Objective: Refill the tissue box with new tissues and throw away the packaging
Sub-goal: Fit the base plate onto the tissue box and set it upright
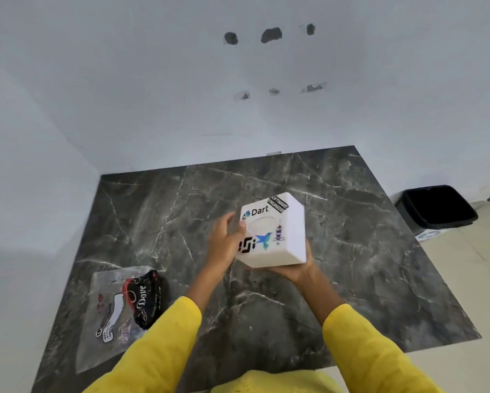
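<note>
While the left hand and right hand grip the tissue box above the table, keep it level; the empty wrapper lies near-left, unbinned.

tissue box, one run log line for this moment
tissue box: held above table, tilted | left hand: on side | right hand: underneath | wrapper: on table

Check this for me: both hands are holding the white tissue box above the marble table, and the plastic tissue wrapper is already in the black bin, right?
Not quite. The plastic tissue wrapper is not in the black bin; the head view shows it lying on the marble table, near the left edge. The rest holds: the left hand and right hand hold the white tissue box above it.
</note>
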